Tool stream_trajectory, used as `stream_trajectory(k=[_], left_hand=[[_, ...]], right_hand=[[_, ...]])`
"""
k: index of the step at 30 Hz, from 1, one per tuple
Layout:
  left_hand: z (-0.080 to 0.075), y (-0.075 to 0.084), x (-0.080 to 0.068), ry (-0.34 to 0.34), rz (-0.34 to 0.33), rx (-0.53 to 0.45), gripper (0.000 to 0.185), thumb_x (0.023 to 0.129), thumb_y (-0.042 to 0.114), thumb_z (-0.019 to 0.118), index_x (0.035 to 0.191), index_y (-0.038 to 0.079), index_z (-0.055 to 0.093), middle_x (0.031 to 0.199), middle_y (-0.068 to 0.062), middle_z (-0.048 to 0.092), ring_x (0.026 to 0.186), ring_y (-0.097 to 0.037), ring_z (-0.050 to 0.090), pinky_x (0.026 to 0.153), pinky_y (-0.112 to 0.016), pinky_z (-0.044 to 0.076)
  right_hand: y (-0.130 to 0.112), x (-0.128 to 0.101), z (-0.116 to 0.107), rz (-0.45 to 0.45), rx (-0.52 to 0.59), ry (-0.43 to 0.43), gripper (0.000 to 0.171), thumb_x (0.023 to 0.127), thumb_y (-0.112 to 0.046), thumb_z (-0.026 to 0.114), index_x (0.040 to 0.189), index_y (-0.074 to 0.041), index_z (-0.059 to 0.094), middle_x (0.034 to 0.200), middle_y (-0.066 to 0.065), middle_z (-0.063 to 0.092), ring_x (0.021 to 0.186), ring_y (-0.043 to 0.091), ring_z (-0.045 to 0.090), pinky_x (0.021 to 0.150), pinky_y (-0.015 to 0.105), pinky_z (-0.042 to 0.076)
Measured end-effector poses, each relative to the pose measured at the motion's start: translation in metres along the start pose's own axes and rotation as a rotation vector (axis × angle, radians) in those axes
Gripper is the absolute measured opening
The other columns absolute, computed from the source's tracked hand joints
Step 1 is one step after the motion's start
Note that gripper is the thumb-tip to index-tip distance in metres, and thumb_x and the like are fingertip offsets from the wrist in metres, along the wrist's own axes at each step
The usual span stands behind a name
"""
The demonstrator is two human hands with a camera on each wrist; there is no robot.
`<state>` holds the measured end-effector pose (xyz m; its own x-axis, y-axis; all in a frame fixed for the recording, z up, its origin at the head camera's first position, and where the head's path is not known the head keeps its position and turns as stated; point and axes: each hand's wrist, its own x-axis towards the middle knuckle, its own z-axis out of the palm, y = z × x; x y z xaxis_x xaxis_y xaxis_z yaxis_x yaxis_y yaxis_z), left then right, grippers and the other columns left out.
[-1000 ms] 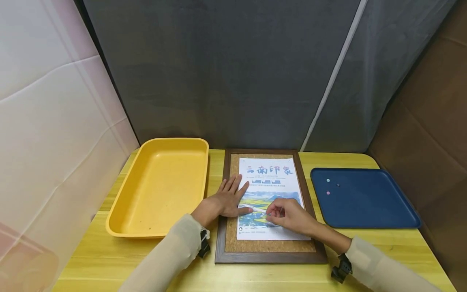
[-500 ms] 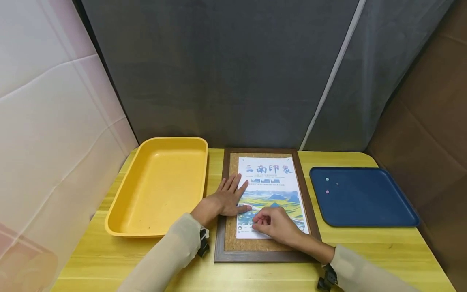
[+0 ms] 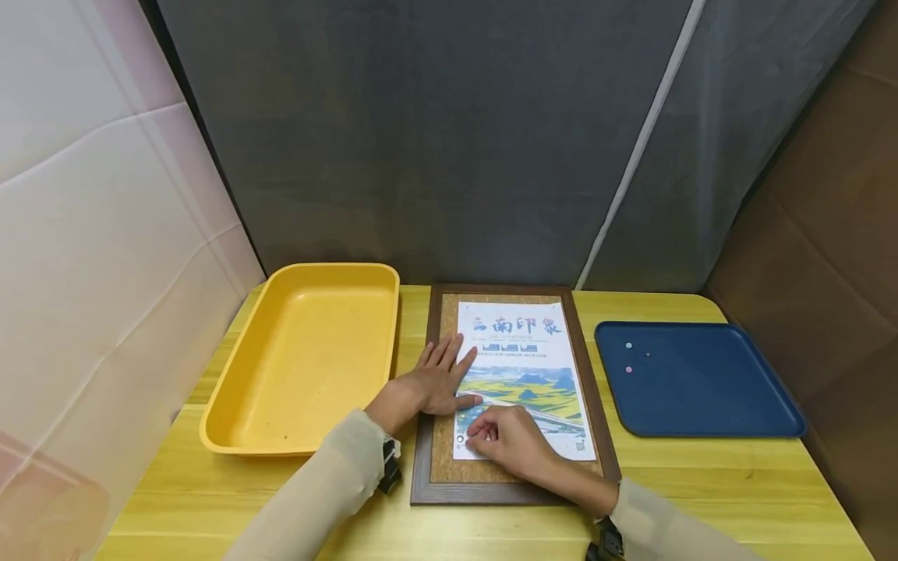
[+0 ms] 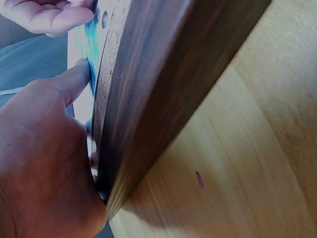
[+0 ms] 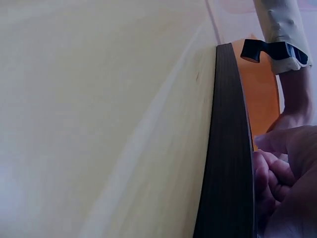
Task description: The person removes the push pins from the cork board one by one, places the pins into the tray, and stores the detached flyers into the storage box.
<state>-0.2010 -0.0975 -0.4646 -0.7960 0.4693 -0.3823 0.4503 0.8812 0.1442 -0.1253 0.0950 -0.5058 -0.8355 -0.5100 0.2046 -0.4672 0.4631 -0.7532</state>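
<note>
Head cam sits high, looks forward and down over the whole table [image 3: 701,483]. Left wrist cam is low at table level, very close, facing along the cork board frame [image 4: 163,84] outer edge with the left hand [image 4: 39,163] beside it. Right wrist cam also low and close, facing the frame's near edge. All three views share the frame; both wrist views catch the right hand [image 5: 280,183].
</note>
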Motion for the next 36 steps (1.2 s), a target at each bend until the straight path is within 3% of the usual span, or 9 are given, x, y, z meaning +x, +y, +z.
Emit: stream_trajectory(k=[14, 36], left_hand=[[0.023, -0.015, 0.024, 0.003, 0.008, -0.042, 0.095, 0.104, 0.071, 0.045, 0.172, 0.024, -0.002, 0.176, -0.009, -0.021, 0.162, -0.031, -0.019, 0.130, -0.054, -0.008], [0.020, -0.014, 0.021, -0.007, 0.007, -0.063, 0.096, 0.104, 0.071, 0.044, 0.172, 0.024, -0.004, 0.175, -0.007, -0.023, 0.162, -0.029, -0.021, 0.130, -0.054, -0.010]], right_hand=[[-0.008, 0.002, 0.008, 0.038, -0.146, 0.034, 0.008, 0.084, -0.008, 0.084, 0.082, -0.014, 0.080, 0.071, -0.010, 0.068, 0.062, -0.007, 0.050, 0.059, 0.019, 0.046], [-0.017, 0.006, 0.007, 0.164, -0.152, -0.025, 0.011, 0.088, -0.009, 0.080, 0.080, -0.017, 0.079, 0.070, -0.011, 0.069, 0.063, -0.001, 0.057, 0.060, 0.024, 0.050]])
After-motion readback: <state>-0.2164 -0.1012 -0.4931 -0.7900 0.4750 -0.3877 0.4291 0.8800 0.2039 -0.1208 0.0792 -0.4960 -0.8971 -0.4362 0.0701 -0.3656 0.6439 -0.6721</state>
